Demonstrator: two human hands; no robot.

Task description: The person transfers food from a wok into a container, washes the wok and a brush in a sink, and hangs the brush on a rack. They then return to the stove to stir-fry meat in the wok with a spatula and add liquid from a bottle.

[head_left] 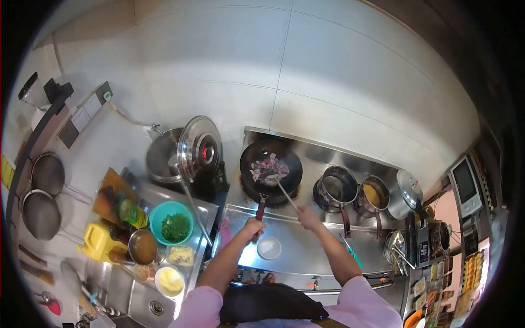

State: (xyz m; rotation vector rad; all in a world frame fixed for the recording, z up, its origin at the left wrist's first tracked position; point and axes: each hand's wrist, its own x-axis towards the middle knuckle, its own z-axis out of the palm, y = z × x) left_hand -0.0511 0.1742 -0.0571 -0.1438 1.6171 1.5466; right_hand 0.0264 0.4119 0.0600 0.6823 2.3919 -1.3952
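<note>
A dark wok [280, 185] sits on the stove with chopped, pinkish-purple pieces of food [265, 167] in it. My left hand [252, 227] is closed around the wok's handle [261, 208]. In my right hand [309, 217] is a long-handled metal spatula [287, 194], its head among the food; the exact shape of that head is partly hidden. A small white bowl [269, 247] rests on the steel counter between my forearms.
Right of the wok stand two saucepans [339, 186] and a large lidded pot [405, 197]. On the left are a tall pot [164, 156] with a tilted lid [199, 150], a teal bowl of chopped greens [158, 218], a yellow jug [99, 240] and a sink [139, 292].
</note>
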